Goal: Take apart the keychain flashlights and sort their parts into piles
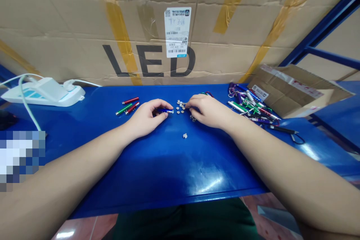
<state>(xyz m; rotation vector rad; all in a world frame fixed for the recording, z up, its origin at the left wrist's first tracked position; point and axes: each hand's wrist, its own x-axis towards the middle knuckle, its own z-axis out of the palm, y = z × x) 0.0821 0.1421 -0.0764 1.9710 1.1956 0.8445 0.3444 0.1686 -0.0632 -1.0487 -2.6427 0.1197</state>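
Note:
My left hand (pixel 147 117) rests on the blue table (pixel 168 165) with its fingers curled around a small blue pen-shaped light (pixel 164 111), whose silver tip points right. My right hand (pixel 206 110) lies just to the right, its fingertips pinched at the edge of a small heap of silver button cells (pixel 180 106). One single button cell (pixel 185 135) lies apart, nearer to me. What the right fingertips hold, if anything, is too small to make out.
Three finished pen lights, red and green (pixel 128 107), lie left of my hands. A pile of coloured pen lights with clips (pixel 251 107) sits at the right beside an open cardboard box (pixel 295 90). A white power strip (pixel 46 92) is at far left. Large cartons wall the back.

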